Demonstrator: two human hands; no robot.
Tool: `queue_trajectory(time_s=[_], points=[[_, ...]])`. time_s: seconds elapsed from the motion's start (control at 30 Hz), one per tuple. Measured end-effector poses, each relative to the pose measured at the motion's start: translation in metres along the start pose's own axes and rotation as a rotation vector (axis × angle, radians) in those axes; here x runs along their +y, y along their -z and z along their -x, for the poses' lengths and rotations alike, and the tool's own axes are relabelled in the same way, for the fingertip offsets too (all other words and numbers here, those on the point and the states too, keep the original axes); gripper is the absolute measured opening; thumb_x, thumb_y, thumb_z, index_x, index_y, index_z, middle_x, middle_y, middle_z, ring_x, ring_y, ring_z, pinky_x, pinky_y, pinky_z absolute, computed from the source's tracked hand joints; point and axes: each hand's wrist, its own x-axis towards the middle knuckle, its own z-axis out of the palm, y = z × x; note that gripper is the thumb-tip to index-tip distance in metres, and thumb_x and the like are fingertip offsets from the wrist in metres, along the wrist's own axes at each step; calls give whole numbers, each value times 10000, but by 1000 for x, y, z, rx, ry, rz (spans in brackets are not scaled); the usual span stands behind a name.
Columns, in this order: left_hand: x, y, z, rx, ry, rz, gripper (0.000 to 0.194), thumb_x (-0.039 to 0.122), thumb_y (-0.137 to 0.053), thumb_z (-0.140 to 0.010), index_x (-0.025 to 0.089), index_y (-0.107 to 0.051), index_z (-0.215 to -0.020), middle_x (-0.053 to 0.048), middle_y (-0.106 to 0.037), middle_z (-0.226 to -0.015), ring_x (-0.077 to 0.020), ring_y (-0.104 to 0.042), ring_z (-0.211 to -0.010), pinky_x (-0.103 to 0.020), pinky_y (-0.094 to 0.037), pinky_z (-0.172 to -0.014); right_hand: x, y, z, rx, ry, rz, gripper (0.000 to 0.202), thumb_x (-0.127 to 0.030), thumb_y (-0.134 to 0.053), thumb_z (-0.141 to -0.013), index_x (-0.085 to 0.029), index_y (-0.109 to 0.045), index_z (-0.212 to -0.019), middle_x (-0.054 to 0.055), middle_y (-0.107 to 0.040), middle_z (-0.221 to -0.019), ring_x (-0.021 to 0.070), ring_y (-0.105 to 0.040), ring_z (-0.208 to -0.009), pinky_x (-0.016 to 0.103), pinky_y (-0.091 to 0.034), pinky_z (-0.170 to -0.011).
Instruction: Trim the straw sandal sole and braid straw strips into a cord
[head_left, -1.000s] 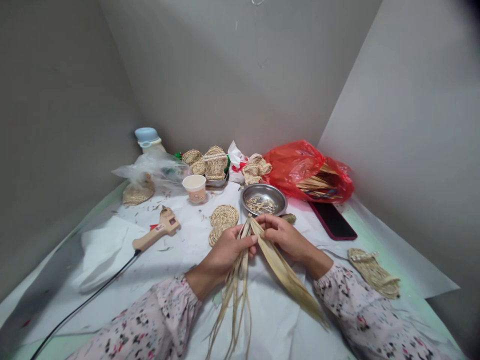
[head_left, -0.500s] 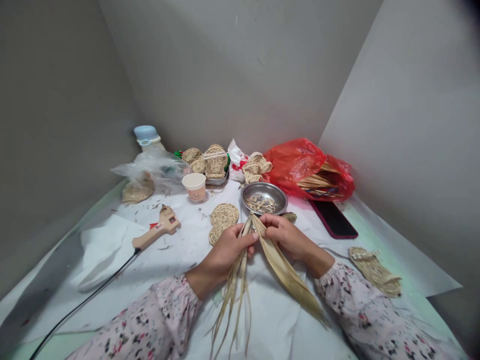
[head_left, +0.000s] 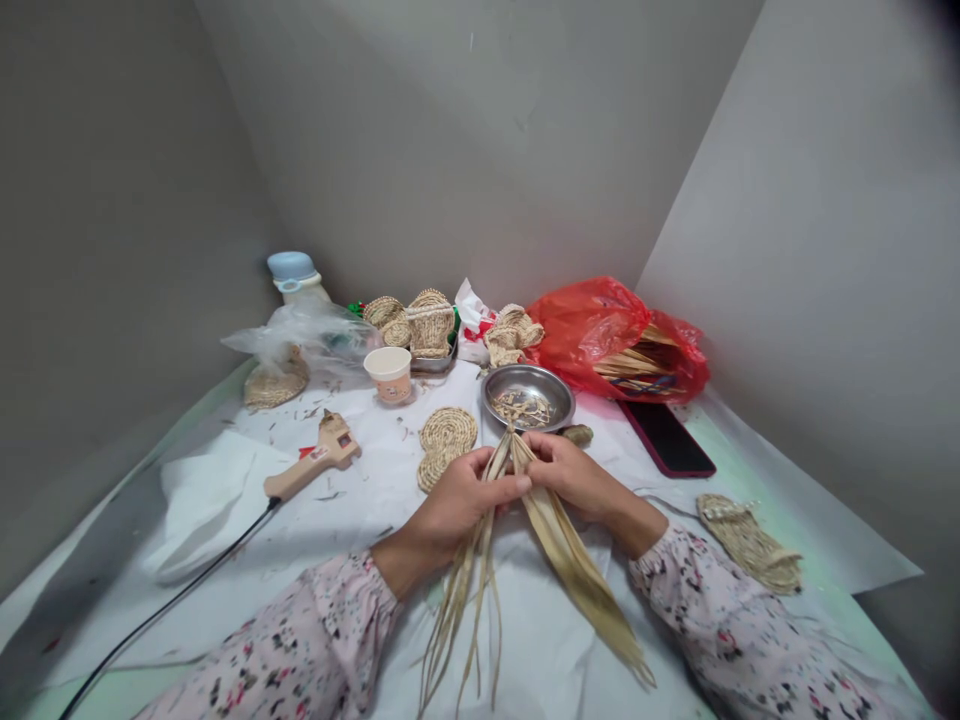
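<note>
My left hand is closed on a bunch of thin, split strips of dried husk, which hang down toward the table's front. Pinched in my right hand is a wide, unsplit dried husk leaf, its tapered end slanting down to the right. Strips and leaf meet at a tied-looking tip just in front of a steel bowl with husk scraps in it. Beside my left hand lies a coiled, braided sole-shaped piece. The fingertips of both hands nearly touch and partly hide the husk.
To the left lies a glue gun with a black cord. Behind are a paper cup, a tray of woven slippers and a red bag of husks. A phone and a small woven slipper lie right.
The wide leaf's lower end has swung slightly down and looks more folded. My left thumb has shifted right, closer to the right fingers. Both hands keep their hold.
</note>
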Motion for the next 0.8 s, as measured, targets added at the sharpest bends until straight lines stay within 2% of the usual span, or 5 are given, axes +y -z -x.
queue_trajectory(time_s=[0.1, 0.3, 0.53, 0.8], points=[[3, -4, 2, 31, 0, -35, 360, 191, -795, -584, 124, -613, -887, 26, -570, -692, -86, -486, -572, -213, -370, -545, 0, 0, 0, 28, 3, 33, 161, -139, -585, -639, -159, -579, -799, 0, -611, -758, 135, -550, -663, 238, -422, -597], [2, -4, 1, 40, 1, -33, 214, 133, -698, -634, 134, -578, -811, 57, -511, -579, -69, -445, -487, -203, -320, -483, 0, -2, 0, 23, 5, 14, 159, -146, -585, -635, -158, -549, -790, -16, -577, -722, 119, -530, -626, 229, -405, -563], [-1, -1, -1, 12, 32, 19, 186, 177, -688, -683, 132, -582, -829, 42, -526, -557, -64, -442, -466, -191, -303, -468, 2, -1, 0, 0, -10, -60, 201, -152, -586, -660, -169, -553, -857, -1, -627, -734, 137, -587, -622, 236, -425, -563], [-6, 1, -2, 43, 44, 28, 207, 309, -689, -744, 155, -550, -733, 46, -507, -502, -57, -418, -429, -186, -289, -453, 0, -2, 1, -11, -21, -47, 170, -204, -613, -721, -150, -593, -880, 24, -654, -714, 163, -619, -645, 255, -454, -579]])
